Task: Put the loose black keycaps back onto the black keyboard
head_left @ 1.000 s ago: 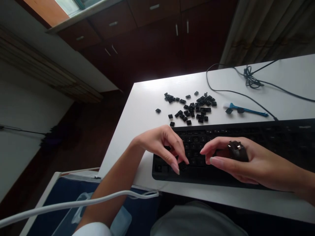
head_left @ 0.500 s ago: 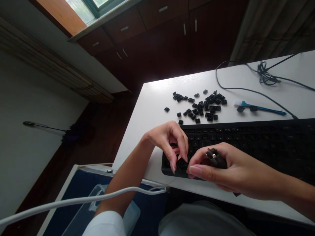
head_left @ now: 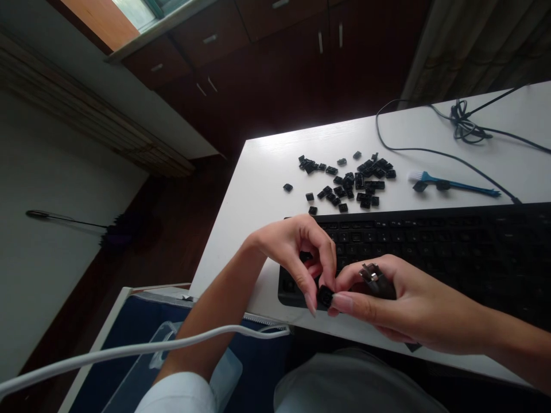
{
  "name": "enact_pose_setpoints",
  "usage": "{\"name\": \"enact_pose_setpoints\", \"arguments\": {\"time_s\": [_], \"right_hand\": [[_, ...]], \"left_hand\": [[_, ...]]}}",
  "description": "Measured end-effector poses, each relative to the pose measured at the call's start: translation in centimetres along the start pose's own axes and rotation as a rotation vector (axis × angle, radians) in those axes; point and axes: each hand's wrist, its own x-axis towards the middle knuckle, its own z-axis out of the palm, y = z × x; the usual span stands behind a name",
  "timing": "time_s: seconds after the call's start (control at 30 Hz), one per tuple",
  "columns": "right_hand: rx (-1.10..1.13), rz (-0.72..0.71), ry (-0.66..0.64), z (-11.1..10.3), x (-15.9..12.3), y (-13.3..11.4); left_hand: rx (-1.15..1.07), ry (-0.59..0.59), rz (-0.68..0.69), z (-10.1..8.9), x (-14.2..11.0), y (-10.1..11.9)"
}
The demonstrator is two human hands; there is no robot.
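A black keyboard (head_left: 430, 252) lies along the near edge of a white desk (head_left: 267, 172). My left hand (head_left: 297, 252) hovers over the keyboard's left end, its fingers pinched on a small black keycap (head_left: 325, 296). My right hand (head_left: 400, 298) meets it from the right, thumb and forefinger touching the same keycap. A dark keycap puller (head_left: 376, 278) with metal prongs rests against the right hand's fingers. Several loose black keycaps (head_left: 348, 183) lie scattered on the desk beyond the keyboard.
A blue cleaning brush (head_left: 451, 184) lies right of the keycaps. Black cables (head_left: 465, 129) run across the far right of the desk. A white cable (head_left: 129, 353) crosses my lap. Dark wooden cabinets (head_left: 275, 51) stand behind, and a duster (head_left: 112, 229) lies on the floor at left.
Both hands came together at the keyboard's left end and lifted slightly. The keycap sat at the keyboard before; now it is pinched between the fingers of both hands.
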Motion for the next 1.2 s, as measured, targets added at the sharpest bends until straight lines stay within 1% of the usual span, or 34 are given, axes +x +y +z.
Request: {"name": "enact_pose_setpoints", "arguments": {"time_s": [0.13, 0.23, 0.37, 0.47, 0.57, 0.7, 0.87, 1.0, 1.2], "right_hand": [[0.037, -0.018, -0.028, -0.07, 0.06, 0.06], [0.024, -0.02, -0.029, -0.12, 0.06, 0.12], [0.008, -0.048, -0.032, -0.09, -0.03, 0.19], [-0.02, -0.086, -0.01, 0.07, -0.07, 0.24], [-0.07, -0.096, 0.027, 0.2, -0.07, 0.25], [-0.047, -0.118, 0.002, 0.23, -0.04, 0.15], [-0.021, -0.117, -0.022, 0.14, -0.05, 0.13], [-0.016, -0.114, -0.038, 0.07, -0.06, 0.23], [-0.014, -0.09, -0.025, 0.17, -0.09, 0.14]], "left_hand": [[0.004, -0.001, 0.018, 0.14, 0.04, 0.17], [-0.008, 0.003, 0.017, 0.31, 0.14, 0.29], [0.005, 0.036, 0.016, 0.46, 0.27, 0.33], [0.028, 0.051, 0.041, 0.51, 0.28, 0.35], [0.037, 0.043, 0.056, 0.61, 0.23, 0.41], [0.032, 0.067, 0.038, 0.75, 0.22, 0.37], [0.02, 0.101, 0.025, 0.8, 0.27, 0.23], [0.033, 0.089, 0.044, 0.82, 0.23, 0.24], [0.044, 0.067, 0.093, 0.88, 0.33, 0.28]]}}
